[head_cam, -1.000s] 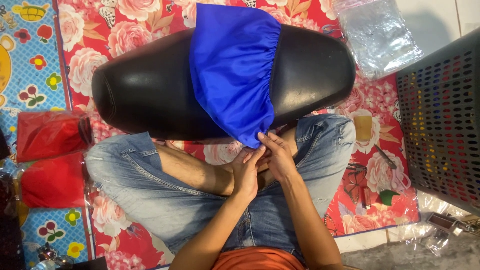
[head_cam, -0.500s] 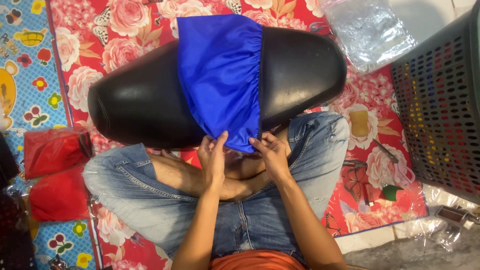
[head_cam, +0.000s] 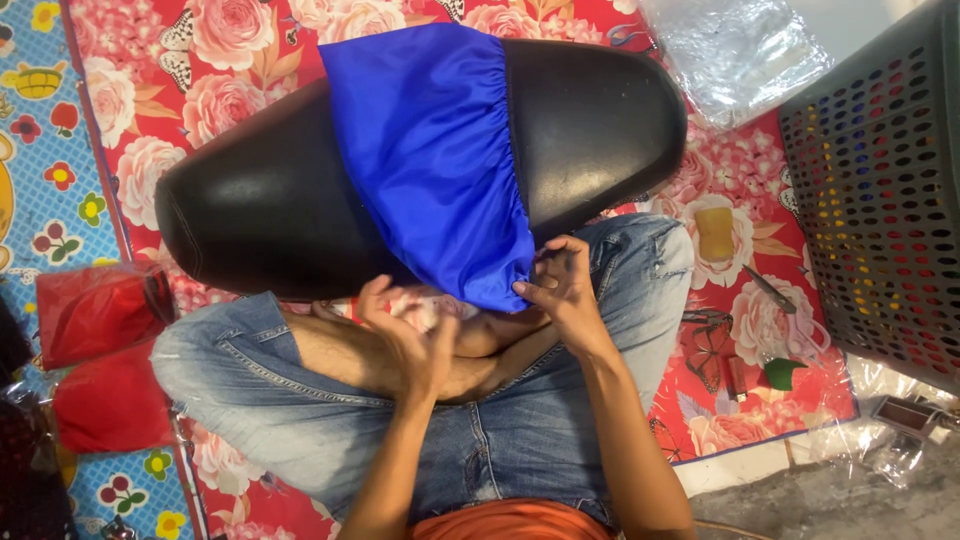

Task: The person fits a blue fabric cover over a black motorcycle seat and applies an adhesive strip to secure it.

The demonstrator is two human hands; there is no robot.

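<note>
A black seat (head_cam: 590,120) lies across the person's lap and the floral mat (head_cam: 230,50), with a blue cover (head_cam: 430,150) draped over its middle. The cover's gathered, elastic-looking hem runs down the right side and ends in a corner at the near edge of the seat, just above the crossed legs in jeans (head_cam: 300,400).

The right hand (head_cam: 560,285) pinches that lower corner of the cover, its grip closed on the fabric between thumb and fingers. The left hand (head_cam: 405,330) sits just beside the cover's near edge, fingers curled under the seat; whether its grip actually holds cloth is hard to tell, since the fingertips are partly hidden.

To the left on the mat lie two red packets (head_cam: 95,310) in clear wrap, one above the other. A dark perforated basket (head_cam: 880,200) stands at the right, and a clear plastic bag (head_cam: 730,50) lies beyond the seat's far end. Between the right knee and the basket, a small yellow item (head_cam: 713,232) and a green piece (head_cam: 783,373) rest on the mat, well apart from both hands.
</note>
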